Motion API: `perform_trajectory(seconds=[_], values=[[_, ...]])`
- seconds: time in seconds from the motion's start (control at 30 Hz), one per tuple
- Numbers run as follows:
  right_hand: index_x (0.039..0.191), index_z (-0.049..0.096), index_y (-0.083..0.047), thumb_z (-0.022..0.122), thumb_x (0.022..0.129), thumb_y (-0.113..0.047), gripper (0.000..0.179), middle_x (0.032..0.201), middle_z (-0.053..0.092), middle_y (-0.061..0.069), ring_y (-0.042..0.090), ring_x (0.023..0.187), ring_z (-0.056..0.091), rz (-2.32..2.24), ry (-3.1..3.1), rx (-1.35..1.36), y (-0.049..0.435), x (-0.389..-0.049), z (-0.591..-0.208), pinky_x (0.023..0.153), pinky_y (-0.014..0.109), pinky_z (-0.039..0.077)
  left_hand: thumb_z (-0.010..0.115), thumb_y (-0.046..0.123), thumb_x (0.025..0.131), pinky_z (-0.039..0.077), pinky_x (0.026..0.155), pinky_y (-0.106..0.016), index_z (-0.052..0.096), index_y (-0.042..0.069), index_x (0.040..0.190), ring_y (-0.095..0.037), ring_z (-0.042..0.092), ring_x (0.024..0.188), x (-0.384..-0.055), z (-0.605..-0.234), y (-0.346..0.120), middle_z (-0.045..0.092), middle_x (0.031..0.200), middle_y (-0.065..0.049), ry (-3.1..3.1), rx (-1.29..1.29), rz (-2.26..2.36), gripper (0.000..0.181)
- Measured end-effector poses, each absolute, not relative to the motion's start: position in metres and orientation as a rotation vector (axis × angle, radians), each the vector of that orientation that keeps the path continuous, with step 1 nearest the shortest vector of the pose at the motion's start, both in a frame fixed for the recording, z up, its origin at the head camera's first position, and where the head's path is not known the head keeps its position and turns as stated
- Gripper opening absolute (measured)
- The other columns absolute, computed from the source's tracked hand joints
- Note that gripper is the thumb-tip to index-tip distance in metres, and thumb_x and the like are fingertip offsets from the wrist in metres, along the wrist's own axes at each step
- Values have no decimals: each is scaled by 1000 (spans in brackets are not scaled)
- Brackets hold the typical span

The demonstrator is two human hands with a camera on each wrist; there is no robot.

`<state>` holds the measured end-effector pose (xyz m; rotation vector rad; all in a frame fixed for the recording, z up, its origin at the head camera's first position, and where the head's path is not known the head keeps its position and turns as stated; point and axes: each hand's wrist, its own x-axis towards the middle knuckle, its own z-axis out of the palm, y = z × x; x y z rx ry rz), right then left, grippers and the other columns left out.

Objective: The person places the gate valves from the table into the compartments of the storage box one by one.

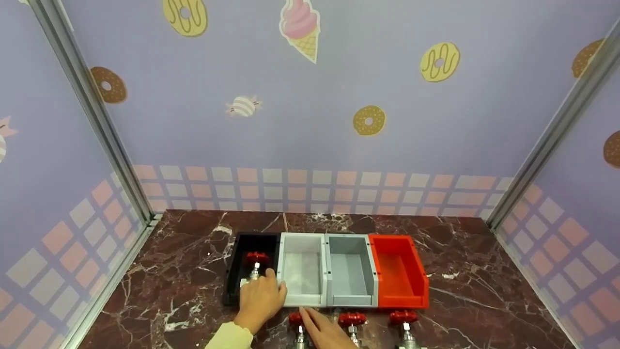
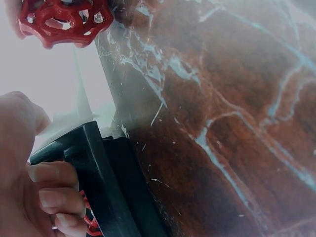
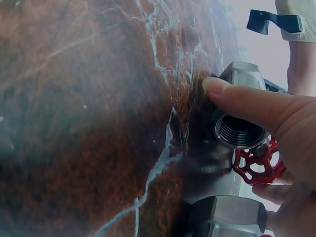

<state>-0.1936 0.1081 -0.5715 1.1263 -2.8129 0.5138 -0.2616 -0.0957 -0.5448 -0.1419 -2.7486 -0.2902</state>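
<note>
"Held valve (image 1: pixel 300 335), one, red handwheel, metal body with a threaded open end. Location?"

"On the marble-patterned table (image 1: pixel 450 291), in front of the white bin (image 1: pixel 301 274). The right hand (image 1: pixel 329 334) has it: thumb across the metal body, fingers about the handwheel. I enter it as gripped."

"Second of the pattern?"

"Boxed valve (image 1: pixel 256 266), one, lying in the black bin (image 1: pixel 234 259), handwheel toward the far end. The left hand (image 1: pixel 262 296) reaches in over the front of that bin, fingers bent, close by the metal body. Gripping or merely resting there, I cannot tell from where I stand."

"Remaining valves?"

"Two. Third valve (image 1: pixel 353 320), just beside the right hand, before the grey bin (image 1: pixel 349 276). Fourth valve (image 1: pixel 405 322), well apart from both hands, before the red bin (image 1: pixel 419 271). Handwheels on both point toward the bins."

"Bins?"

"Four, set side by side in one row. Left to right: black, white, grey, red."

"Sundries?"

"Pale yellow sleeve (image 1: pixel 230 337), on the left arm. Lilac wall (image 1: pixel 310 145) behind the table, printed with doughnuts, a wrapped sweet, an ice-cream cone and a checked band."
</note>
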Motion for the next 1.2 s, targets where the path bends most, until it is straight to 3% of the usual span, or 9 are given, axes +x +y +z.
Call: perform_trajectory(seconds=[0.33, 0.73, 1.0, 1.2], values=[[147, 30, 1, 33, 90, -71, 92, 143, 44, 24, 38, 122, 55, 502, -2750, 1134, 106, -192, -576, 88, 45, 53, 61, 35, 85, 46, 52, -49, 58, 3, 85, -35, 61, 57, -262, -543, -95, 65, 68, -17, -2823, -124, -372, 32], [149, 24, 1, 53, 90, -60, 90, 137, 44, 28, 38, 114, 58, 688, -2798, 1200, 111, -193, -573, 86, 41, 53, 61, 36, 86, 46, 53, -48, 58, 3, 89, -34, 61, 58, -263, -542, -96, 64, 70, -16, -2853, -134, -384, 34], [147, 27, 0, 59, 87, -57, 89, 135, 46, 27, 38, 118, 56, 655, -2773, 1218, 112, -196, -570, 89, 42, 52, 62, 37, 86, 45, 51, -47, 57, 4, 86, -34, 60, 55, -263, -543, -96, 64, 67, -16, -2834, -145, -375, 33], [142, 37, 2, 67, 81, -57, 90, 133, 50, 26, 38, 115, 59, 538, -2775, 1143, 108, -195, -568, 88, 41, 53, 63, 38, 85, 45, 50, -48, 58, 4, 86, -34, 60, 56, -263, -544, -98, 64, 67, -17, -2812, -142, -357, 34]])
